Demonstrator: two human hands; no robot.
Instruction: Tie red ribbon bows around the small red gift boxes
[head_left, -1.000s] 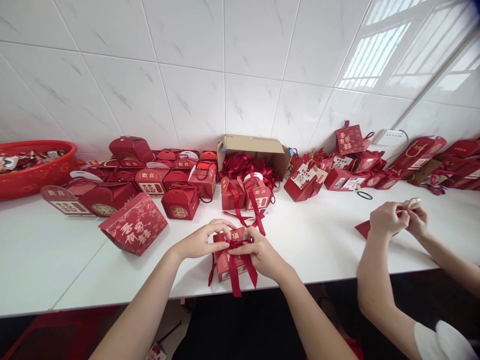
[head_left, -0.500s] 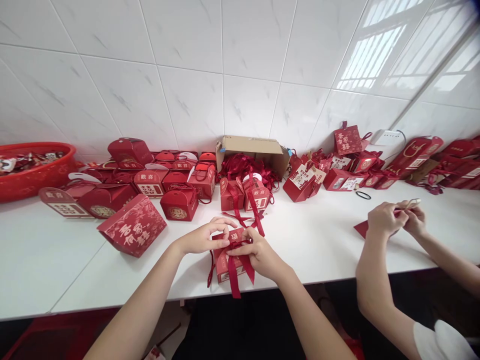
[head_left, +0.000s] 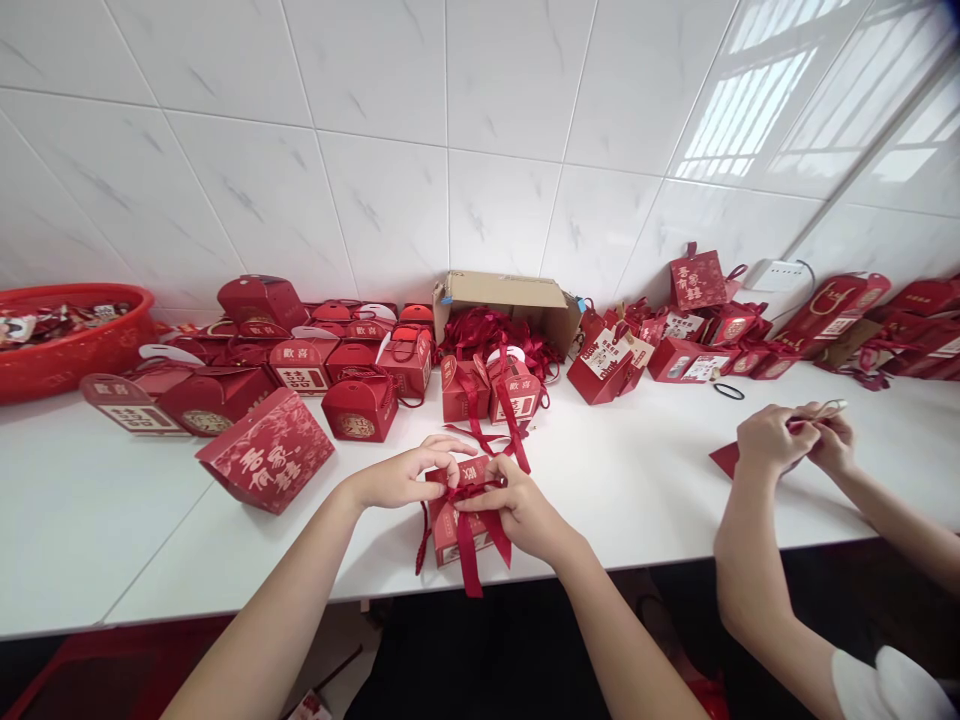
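A small red gift box [head_left: 447, 528] lies near the table's front edge between my hands. Dark red ribbon [head_left: 468, 556] is looped across its top, its tails hanging over the front side. My left hand [head_left: 405, 476] bends over the box from the left, thumb and index finger closed on the ribbon at the knot. From the right, my right hand [head_left: 526, 508] pinches a ribbon loop against the top of the box. A dark red cord [head_left: 422, 550] dangles at the box's left side. The fingers partly hide the knot.
Red gift boxes [head_left: 360, 408] stand in rows behind. A cardboard carton [head_left: 510, 288] spills red ribbons beside two ribboned boxes [head_left: 514, 388]. A red basin [head_left: 67, 370] holds wrapped pieces at left. At right, a co-worker's hands [head_left: 772, 436] handle a cord above a red item.
My left index finger has bent down onto the ribbon knot. My right hand keeps its pinch, and the box has barely shifted.
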